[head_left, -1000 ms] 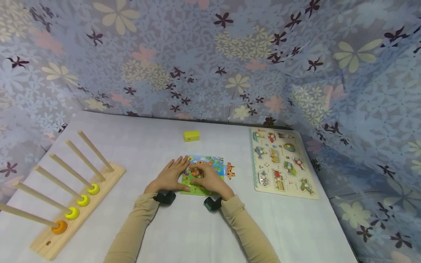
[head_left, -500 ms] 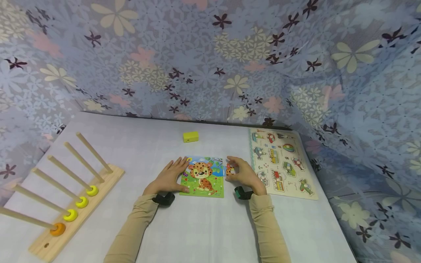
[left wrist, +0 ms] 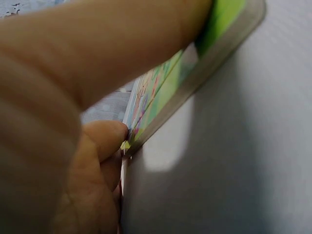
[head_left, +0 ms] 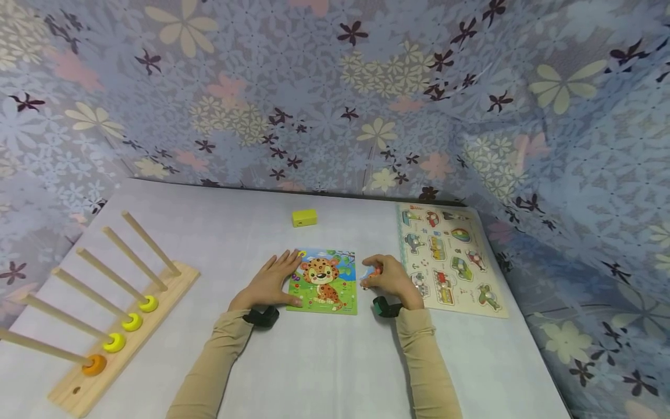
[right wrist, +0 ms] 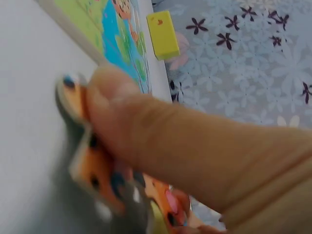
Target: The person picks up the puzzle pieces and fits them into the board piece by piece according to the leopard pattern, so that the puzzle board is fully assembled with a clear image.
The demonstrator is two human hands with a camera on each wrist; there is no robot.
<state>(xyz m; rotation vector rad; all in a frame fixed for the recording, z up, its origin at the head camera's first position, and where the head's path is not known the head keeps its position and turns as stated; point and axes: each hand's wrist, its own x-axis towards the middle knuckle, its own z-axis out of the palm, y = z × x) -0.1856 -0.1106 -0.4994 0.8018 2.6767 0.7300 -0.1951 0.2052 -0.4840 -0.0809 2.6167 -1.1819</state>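
The left hand [head_left: 269, 285] rests along the left side of a square leopard jigsaw puzzle [head_left: 340, 295], its thumb and fingers spread and touching the board. In the left wrist view, the thumb [left wrist: 112, 39] lies over the puzzle's edge and a fingertip touches a far corner. Just right of the puzzle, the right hand [head_left: 392, 279] pinches an orange, dark-spotted puzzle piece [head_left: 376, 272]. The right wrist view shows this puzzle piece [right wrist: 95, 168] tilted under the thumb, partly hidden and blurred.
Behind the puzzle lies a yellow block [head_left: 305, 218]. A wooden picture board [head_left: 410, 299] with vehicle shapes lies at the right, close to the right hand. On the left stands a wooden peg rack [head_left: 180, 285] with tall slanting pegs, three yellow rings and an orange one.
The right hand has moved right, off the puzzle, to the spotted piece lying beside it, and now pinches and tilts it. The left hand stays in place.
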